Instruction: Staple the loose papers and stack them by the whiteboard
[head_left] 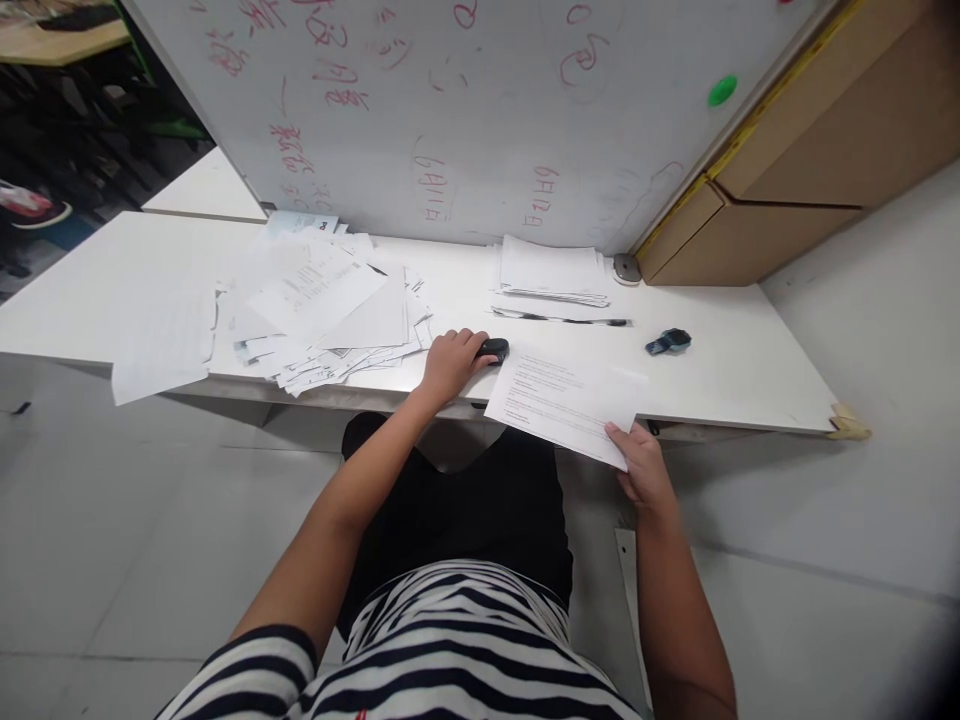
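My left hand (454, 364) is closed over a small black stapler (494, 349) near the table's front edge. My fingers hide most of its body; only its rounded dark end shows. Between thumb and fingers, my right hand (639, 460) grips the near right corner of a printed sheet of paper (562, 405). That sheet is tilted and juts out past the front edge, its far left corner close to the stapler. Whether it is one sheet or more, I cannot tell.
Loose papers (322, 300) lie in a messy heap on the left of the white table (720, 370), one sheet overhanging the front. A neater paper stack (551, 268), a pen (562, 318) and a dark watch (667, 341) lie right. Behind stand a whiteboard (487, 120) and cardboard boxes (720, 235).
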